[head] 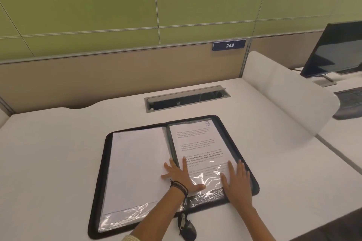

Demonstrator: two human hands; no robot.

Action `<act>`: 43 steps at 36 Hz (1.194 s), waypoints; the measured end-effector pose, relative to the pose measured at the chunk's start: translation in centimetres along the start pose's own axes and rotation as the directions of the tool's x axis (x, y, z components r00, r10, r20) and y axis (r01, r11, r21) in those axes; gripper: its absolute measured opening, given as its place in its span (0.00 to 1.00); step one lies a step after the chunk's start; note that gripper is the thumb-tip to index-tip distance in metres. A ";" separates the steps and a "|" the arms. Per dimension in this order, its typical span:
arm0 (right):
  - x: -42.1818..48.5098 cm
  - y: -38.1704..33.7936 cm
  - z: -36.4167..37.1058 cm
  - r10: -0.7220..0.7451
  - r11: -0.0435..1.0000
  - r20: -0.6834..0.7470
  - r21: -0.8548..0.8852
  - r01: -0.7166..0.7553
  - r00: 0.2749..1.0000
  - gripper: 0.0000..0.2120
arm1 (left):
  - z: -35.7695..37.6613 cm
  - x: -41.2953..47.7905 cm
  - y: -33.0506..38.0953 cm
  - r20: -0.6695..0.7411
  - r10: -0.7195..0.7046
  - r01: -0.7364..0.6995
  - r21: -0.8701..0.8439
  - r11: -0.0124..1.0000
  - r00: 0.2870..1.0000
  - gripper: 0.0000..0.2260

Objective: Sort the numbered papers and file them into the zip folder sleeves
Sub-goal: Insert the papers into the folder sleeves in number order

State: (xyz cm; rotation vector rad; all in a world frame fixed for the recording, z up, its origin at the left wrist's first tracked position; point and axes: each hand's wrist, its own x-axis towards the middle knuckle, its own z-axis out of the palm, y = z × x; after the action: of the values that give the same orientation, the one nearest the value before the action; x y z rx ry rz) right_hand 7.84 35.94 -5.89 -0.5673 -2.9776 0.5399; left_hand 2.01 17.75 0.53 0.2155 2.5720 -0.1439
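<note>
One open folder (98,182), two sheets, two flat hands.
A blank sheet (137,162) fills the left sleeve (121,219); the left hand (179,175) lies spread over the spine (169,143); the sheet marked 9 (197,143) sits in the right sleeve (207,182), its lower corner under the flat right hand (238,182). Neither hand grips.

Zip folder (100,172) rimmed in black; left paper (135,162) plain white, right paper (197,143) white, printed in black. Desk (49,152) white. Far wall (98,2) green, partition (98,80) beige. Sign (229,45) navy, lettered white. Monitor (338,49) at right black
</note>
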 end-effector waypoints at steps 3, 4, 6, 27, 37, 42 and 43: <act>0.4 0.4 -0.1 -0.023 1.000 -0.003 0.012 0.023 1.000 0.44 | 0.1 -0.1 0.0 0.008 0.019 -0.019 -0.022 1.000 1.000 0.53; 0.5 0.5 -0.2 -0.029 0.999 -0.006 0.014 0.029 1.000 0.44 | 0.1 -0.2 0.0 0.012 0.028 -0.028 -0.032 0.999 1.000 0.53; 0.8 0.8 -0.3 -0.044 0.999 0.002 0.015 0.044 0.999 0.44 | 0.1 -0.3 -0.1 0.014 0.051 -0.050 -0.044 0.998 0.999 0.52; 3.6 3.3 -0.5 -0.111 0.993 0.011 -0.033 0.111 0.994 0.27 | 4.9 -2.1 -18.7 -0.368 -0.527 0.128 -0.716 0.686 0.766 0.19; 3.4 2.8 -0.6 -0.118 0.992 0.019 -0.047 0.119 0.993 0.27 | 4.9 -1.6 -21.4 -0.135 -0.520 0.124 -0.893 0.433 0.843 0.10; 3.5 3.0 -0.6 -0.119 0.990 0.031 -0.074 0.121 0.992 0.29 | 4.2 -1.5 -21.6 -0.133 -0.497 0.134 -0.875 0.465 0.857 0.20; 3.6 2.9 -0.7 -0.115 0.991 0.031 -0.069 0.117 0.993 0.30 | 4.0 -1.4 -21.6 -0.133 -0.488 0.122 -0.881 0.457 0.862 0.18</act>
State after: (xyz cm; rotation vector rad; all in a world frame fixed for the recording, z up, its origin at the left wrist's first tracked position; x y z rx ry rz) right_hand 5.59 40.01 -6.24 -0.3909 -3.0418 0.4380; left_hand 1.28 -4.22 -0.86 -0.6964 2.6606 1.1579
